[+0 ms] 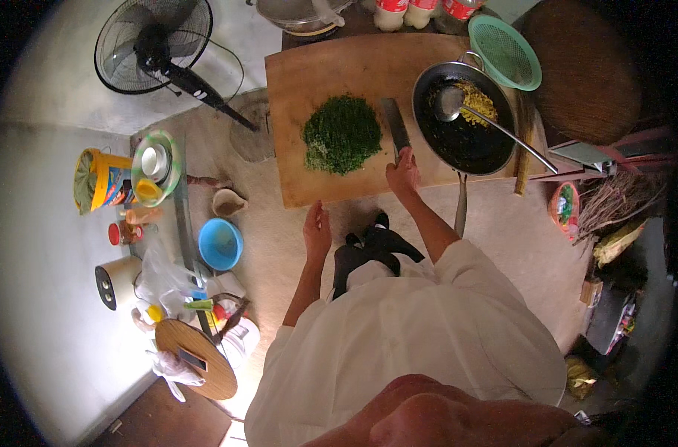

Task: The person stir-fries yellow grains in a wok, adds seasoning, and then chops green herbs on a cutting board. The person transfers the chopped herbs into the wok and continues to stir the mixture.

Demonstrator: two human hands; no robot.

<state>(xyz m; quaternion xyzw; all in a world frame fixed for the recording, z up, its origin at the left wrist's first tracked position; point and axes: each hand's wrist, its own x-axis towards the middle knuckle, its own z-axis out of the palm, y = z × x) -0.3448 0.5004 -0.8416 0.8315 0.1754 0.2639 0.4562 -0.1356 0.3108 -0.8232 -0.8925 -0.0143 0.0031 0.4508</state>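
A cleaver (395,125) lies almost flat over the wooden board (294,72), its handle in my right hand (404,174). Finely chopped green leaves (343,133) form a heap left of the blade, with paler bits at the heap's lower left. My left hand (317,228) hangs near the board's front edge with no object seen in it, fingers loosely bent. To the right of the cleaver, a dark wok (456,151) holds crumbled yellow food (477,104), which looks like scrambled egg. A metal ladle (448,103) rests in the wok, its handle reaching over the rim.
A green plastic colander (506,50) and several bottles (392,15) stand behind the board. The wok's handle (461,209) juts past the front edge. A standing fan (154,50) is at left, near a blue basin (220,244) and a tray of bowls (171,167).
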